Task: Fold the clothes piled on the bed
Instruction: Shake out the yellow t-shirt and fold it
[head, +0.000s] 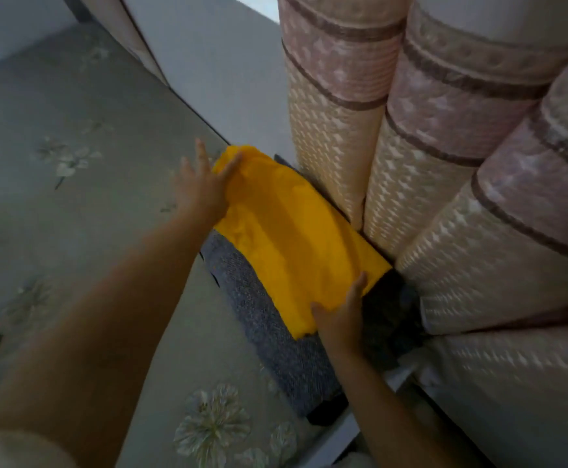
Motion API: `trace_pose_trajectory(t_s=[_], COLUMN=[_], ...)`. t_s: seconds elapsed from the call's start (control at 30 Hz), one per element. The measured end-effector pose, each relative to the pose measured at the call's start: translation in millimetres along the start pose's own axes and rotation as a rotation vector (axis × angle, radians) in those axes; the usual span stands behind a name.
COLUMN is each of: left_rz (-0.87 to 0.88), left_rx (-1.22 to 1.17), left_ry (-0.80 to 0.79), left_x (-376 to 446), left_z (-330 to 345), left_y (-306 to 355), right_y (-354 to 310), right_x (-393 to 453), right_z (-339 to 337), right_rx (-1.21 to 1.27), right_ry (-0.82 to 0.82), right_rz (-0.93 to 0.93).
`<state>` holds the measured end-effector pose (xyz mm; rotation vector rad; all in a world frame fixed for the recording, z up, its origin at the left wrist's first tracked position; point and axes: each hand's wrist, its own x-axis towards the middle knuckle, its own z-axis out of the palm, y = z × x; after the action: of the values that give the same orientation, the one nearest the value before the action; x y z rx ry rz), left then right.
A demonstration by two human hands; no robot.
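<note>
Lying at frame centre, the folded yellow garment (292, 238) tops a grey knit garment (275, 336) on the bed (73, 214), beside striped curtains (427, 163). Left hand (201, 187) flat, fingers straight, at its far end; right hand (340, 315) flat on near corner, w/ fingers relaxed.

A folded yellow garment (292, 238) is laid on top of a grey knit garment (275, 336) at the edge of the bed (73, 214). The far end of the yellow garment is touched by the left hand (204, 187), fingers straight and spread. The near end is touched by the right hand (343, 315), fingers extended. A dark garment (390, 312) is seen just beside the stack. Patterned curtains (411, 146) are hung behind.
</note>
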<state>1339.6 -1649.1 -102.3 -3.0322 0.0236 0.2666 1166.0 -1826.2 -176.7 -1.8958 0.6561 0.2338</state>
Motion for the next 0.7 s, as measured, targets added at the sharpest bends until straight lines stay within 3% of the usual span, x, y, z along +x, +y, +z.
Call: trace_pose_trajectory(t_s=[0.07, 0.2, 0.27, 0.47, 0.57, 0.7], left_rz=[-0.064, 0.121, 0.101, 0.028, -0.047, -0.197], left_rx=[-0.037, -0.154, -0.277, -0.309, -0.277, -0.230], left_ry=[-0.025, -0.345, -0.439, -0.474, -0.421, -0.308], left_x=[-17.0, -85.4, -115.6, -180.6, -226.7, -300.5], left_z=[39.0, 119.6, 144.2, 155.5, 158.8, 162.0], left_y=[17.9, 51.5, 59.6, 35.2, -0.6, -73.2], right_y=[19.6, 46.8, 53.0, 63.0, 69.1, 75.0], right_x=[-2.1, -11.5, -13.7, -29.6, -58.2, -115.6], right_z=[8.7, 18.7, 19.9, 17.5, 24.3, 59.8], right_rx=[-0.061, -0.157, -0.202, -0.426, -0.686, -0.848], right_ry=[-0.041, -0.137, -0.150, -0.103, -0.059, -0.085], right_rz=[0.091, 0.065, 0.063, -0.020, -0.215, -0.486])
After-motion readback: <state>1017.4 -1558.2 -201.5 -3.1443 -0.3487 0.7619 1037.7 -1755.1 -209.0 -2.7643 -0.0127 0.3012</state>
